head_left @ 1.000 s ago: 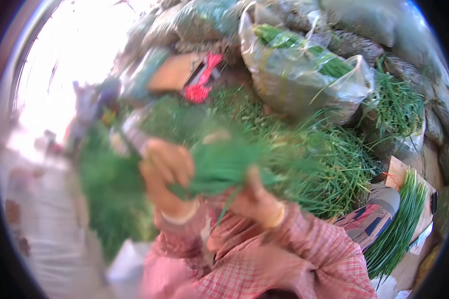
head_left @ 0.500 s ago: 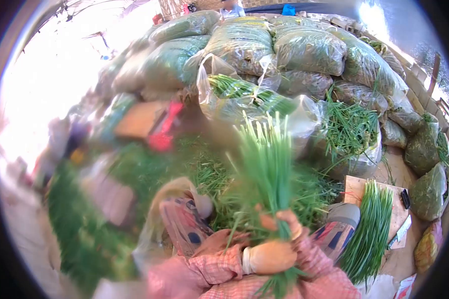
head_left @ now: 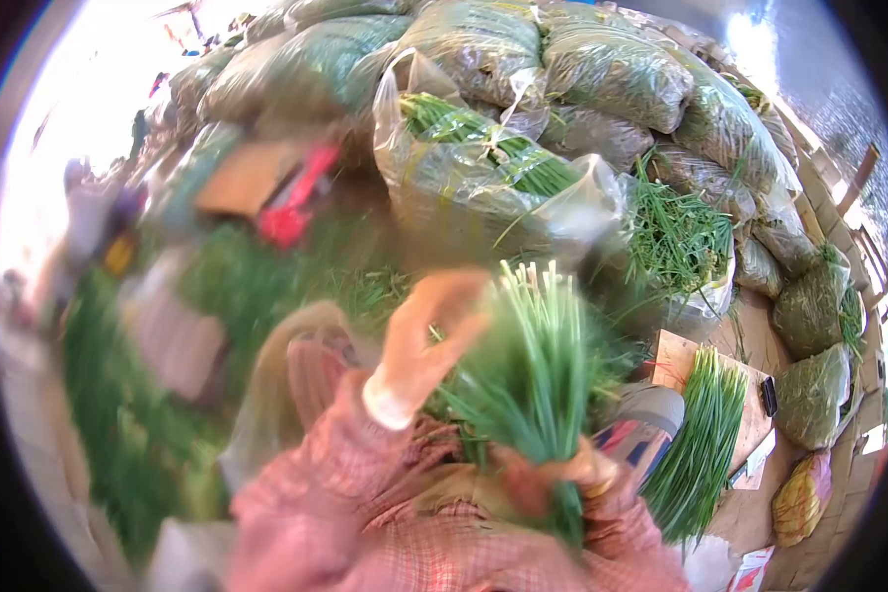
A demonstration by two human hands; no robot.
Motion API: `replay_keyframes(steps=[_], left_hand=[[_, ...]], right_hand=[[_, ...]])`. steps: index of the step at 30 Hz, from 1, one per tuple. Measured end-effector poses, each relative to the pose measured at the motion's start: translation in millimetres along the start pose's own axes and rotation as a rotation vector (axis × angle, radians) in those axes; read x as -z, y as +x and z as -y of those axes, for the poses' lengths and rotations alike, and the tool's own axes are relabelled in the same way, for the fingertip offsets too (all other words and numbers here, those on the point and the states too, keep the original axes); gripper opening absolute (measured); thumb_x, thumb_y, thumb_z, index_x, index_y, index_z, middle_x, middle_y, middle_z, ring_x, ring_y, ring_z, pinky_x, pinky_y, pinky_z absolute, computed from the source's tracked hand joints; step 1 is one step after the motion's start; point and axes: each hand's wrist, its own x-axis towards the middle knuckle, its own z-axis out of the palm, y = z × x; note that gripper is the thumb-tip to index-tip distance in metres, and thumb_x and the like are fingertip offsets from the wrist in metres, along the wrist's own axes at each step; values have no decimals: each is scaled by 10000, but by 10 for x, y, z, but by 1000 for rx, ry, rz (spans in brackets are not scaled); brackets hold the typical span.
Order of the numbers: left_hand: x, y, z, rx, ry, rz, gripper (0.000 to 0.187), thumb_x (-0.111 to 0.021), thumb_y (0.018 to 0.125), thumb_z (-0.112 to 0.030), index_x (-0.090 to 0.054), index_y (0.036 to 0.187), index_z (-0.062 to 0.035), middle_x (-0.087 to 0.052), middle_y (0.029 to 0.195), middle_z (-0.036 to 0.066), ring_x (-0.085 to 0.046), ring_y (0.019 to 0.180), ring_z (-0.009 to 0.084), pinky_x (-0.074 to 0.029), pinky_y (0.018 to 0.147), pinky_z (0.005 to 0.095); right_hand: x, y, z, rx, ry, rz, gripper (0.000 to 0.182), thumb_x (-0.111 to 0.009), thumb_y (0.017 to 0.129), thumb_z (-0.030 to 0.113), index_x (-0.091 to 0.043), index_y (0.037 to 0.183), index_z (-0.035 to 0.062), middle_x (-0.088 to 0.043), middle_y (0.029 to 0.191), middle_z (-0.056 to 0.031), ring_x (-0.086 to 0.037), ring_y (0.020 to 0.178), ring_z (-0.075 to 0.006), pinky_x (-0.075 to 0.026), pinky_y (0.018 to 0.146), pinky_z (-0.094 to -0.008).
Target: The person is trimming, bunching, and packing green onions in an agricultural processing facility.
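Observation:
Wrapped round the lower part of an upright bunch of green chives [head_left: 538,385] is my right hand [head_left: 577,474], fingers closed. The pale cut ends of the bunch point up. My left hand [head_left: 429,331] is raised at the left side of the bunch, near its upper part. Its fingers are curled and smeared by motion, so I cannot make out whether they grip any stalks. A second bunch of chives [head_left: 696,434] lies at my right, partly over a wooden board [head_left: 676,355]. A knife-like blade [head_left: 755,459] rests beside it.
Full clear plastic sacks [head_left: 474,54] are stacked behind. In front stands an open plastic bag [head_left: 454,212] with tied chives in it. Loose greens [head_left: 676,237] fill another bag at the right. More greens [head_left: 118,414] spread over the left, blurred, near a pink-red strap [head_left: 296,197].
My left hand has let go of the lower bunch and risen to its upper left side. My right hand keeps its hold. The camera view has tilted downward.

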Motion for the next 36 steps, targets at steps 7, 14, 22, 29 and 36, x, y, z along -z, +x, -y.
replay_keyframes(steps=[7,14,22,29,36], left_hand=[[-204,13,-26,355,-311,188,194,-573,842,-148,-576,981,-12,-589,770,21,-517,646,74,-416,561,196],[67,-39,202,413,-330,149,319,-569,836,-205,-529,1109,-44,-594,730,15,-506,606,70,-399,534,200],[184,226,188,303,80,399,256,-657,743,-181,-618,945,-29,-581,700,-5,-480,632,37,-382,561,191],[258,334,297,174,288,613,211,-640,700,-165,-619,859,-27,-623,734,83,-566,658,151,-449,622,277],[249,250,326,158,526,685,189,-622,670,-200,-611,784,-50,-603,754,113,-589,760,261,-456,702,366]], right_hand=[[-255,-77,-40,-100,127,-110,288,-686,710,40,-557,967,19,-579,685,-46,-540,560,-124,-404,477,-264],[-255,-108,-76,-33,-16,-159,400,-706,675,29,-549,1043,20,-598,794,-33,-556,701,-117,-434,592,-266],[-235,-195,-128,-124,-105,-125,571,-722,657,12,-481,1174,32,-587,971,-29,-531,863,-116,-434,751,-274],[-241,-256,-105,-166,-135,-134,674,-731,627,-6,-418,1223,28,-547,1056,-37,-493,941,-130,-412,812,-296],[-265,-293,-156,-208,-148,-147,644,-729,629,3,-433,1201,30,-563,987,-32,-516,861,-122,-440,724,-281]])
